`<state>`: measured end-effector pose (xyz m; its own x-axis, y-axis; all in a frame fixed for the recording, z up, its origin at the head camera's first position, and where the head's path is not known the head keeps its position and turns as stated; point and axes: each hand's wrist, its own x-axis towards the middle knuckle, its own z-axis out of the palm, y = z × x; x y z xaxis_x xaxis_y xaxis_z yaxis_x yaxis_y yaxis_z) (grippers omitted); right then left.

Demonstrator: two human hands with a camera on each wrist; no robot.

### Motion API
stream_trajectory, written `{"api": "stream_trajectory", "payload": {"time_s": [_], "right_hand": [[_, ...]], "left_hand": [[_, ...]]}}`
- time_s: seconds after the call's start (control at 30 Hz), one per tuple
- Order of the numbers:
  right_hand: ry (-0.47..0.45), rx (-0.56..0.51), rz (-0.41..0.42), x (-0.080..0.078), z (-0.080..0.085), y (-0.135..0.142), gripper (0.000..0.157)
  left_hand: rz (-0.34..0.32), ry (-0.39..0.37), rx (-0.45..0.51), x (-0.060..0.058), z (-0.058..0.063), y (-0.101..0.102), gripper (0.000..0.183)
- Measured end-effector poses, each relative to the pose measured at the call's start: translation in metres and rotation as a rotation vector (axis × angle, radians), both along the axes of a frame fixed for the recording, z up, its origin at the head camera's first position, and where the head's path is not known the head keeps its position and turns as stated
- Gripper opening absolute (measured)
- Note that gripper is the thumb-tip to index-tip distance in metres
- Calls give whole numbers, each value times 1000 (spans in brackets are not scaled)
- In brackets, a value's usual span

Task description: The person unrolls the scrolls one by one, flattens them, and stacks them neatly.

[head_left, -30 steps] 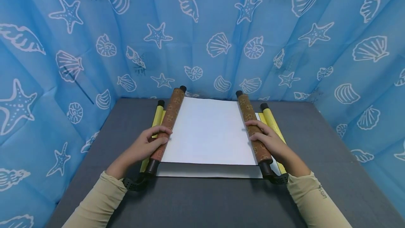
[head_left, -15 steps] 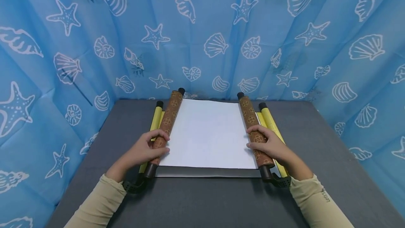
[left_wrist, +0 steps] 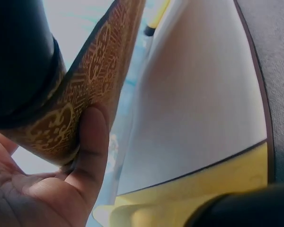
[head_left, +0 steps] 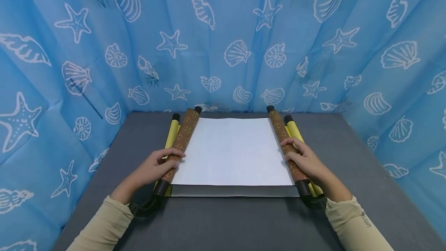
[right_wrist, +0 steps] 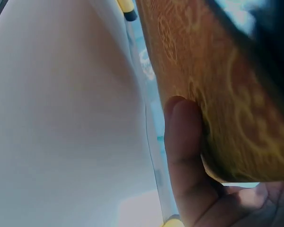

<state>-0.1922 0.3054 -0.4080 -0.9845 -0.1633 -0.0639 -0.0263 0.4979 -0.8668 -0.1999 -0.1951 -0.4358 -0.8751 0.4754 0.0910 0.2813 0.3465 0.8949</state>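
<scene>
A brown patterned scroll spans both hands, its white sheet (head_left: 233, 150) partly unrolled. My left hand (head_left: 151, 169) grips its left roll (head_left: 182, 138), with the thumb (left_wrist: 93, 137) against the patterned surface in the left wrist view. On the other side, my right hand (head_left: 308, 162) grips the right roll (head_left: 276, 121), thumb (right_wrist: 182, 137) on its inner side. Both rolls have black end caps. Beneath lies a second scroll with a left yellow roller (head_left: 171, 134) and a right yellow roller (head_left: 294, 129). Most of its sheet (head_left: 233, 191) is hidden; a shaded front strip shows.
The scrolls are on or above a dark grey tabletop (head_left: 223, 224). A blue curtain (head_left: 223, 30) with white shells and starfish hangs behind and along both sides. Black wrist straps sit at both cuffs.
The two brown rolls have moved farther apart, the right one shifting right with my right hand. More white sheet shows between them, and their far ends sit lower in the head view.
</scene>
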Motion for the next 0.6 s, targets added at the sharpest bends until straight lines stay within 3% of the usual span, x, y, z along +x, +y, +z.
{"api": "stream_trajectory", "payload": {"time_s": [0.27, 0.47, 0.6], "right_hand": [[-79, 16, -18, 5, -1, 10, 43], [-17, 49, -4, 8, 0, 12, 35], [26, 97, 4, 8, 0, 14, 41]], "left_hand": [[2, -9, -3, 2, -4, -3, 21], [-20, -10, -11, 3, -5, -1, 24], [-50, -45, 26, 3, -4, 0, 33]]}}
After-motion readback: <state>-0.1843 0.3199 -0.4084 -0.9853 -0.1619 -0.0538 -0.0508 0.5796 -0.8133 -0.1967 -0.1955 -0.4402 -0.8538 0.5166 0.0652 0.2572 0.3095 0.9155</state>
